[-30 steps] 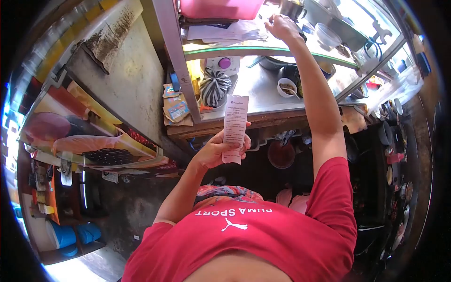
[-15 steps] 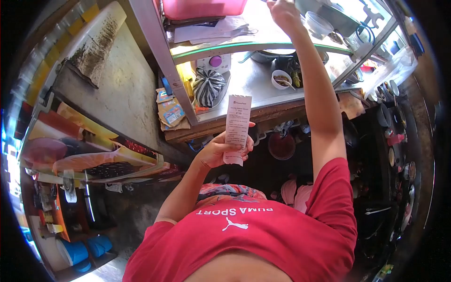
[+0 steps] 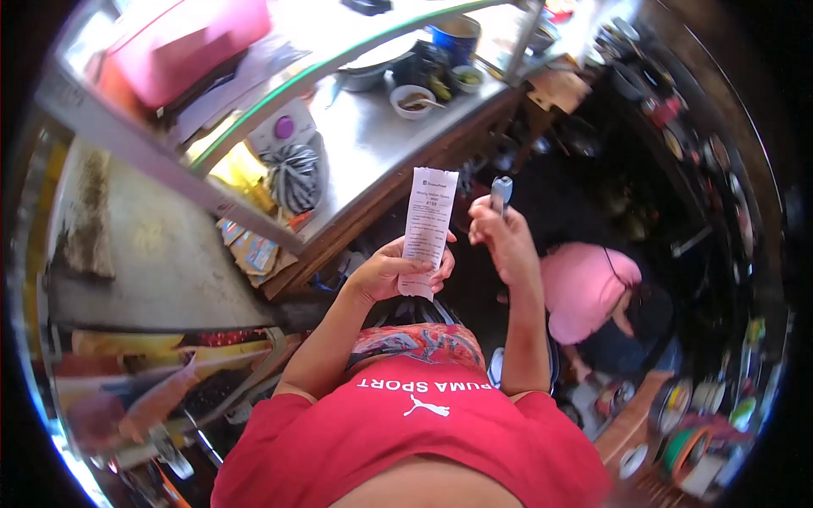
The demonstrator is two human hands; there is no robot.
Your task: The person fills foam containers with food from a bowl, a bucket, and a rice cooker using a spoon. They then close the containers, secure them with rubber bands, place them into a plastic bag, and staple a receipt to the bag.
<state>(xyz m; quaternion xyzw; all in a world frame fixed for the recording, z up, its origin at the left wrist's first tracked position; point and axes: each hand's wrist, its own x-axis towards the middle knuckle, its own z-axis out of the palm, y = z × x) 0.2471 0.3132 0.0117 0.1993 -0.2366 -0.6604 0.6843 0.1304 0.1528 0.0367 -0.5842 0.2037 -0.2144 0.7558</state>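
Observation:
A long white printed receipt (image 3: 430, 212) stands upright in my left hand (image 3: 405, 269), its lower part pinched between thumb and fingers. Just to the right of it, my right hand (image 3: 501, 237) is raised with the fingers closed round a slim grey-blue object (image 3: 502, 191). The object's blunt end points up; its exact kind I cannot make out. The two hands are apart, and the object does not touch the receipt.
Ahead is a metal counter (image 3: 360, 140) with a white bowl and spoon (image 3: 412, 102), a striped plastic bag (image 3: 292, 176) and a blue tub (image 3: 457, 38). A pink container (image 3: 186, 51) sits on the glass shelf. Another person in pink (image 3: 589, 284) bends low at right.
My right hand has come back from the shelf to beside the receipt, now with the grey-blue object visible in it. My view has turned right, bringing the person in pink further into sight.

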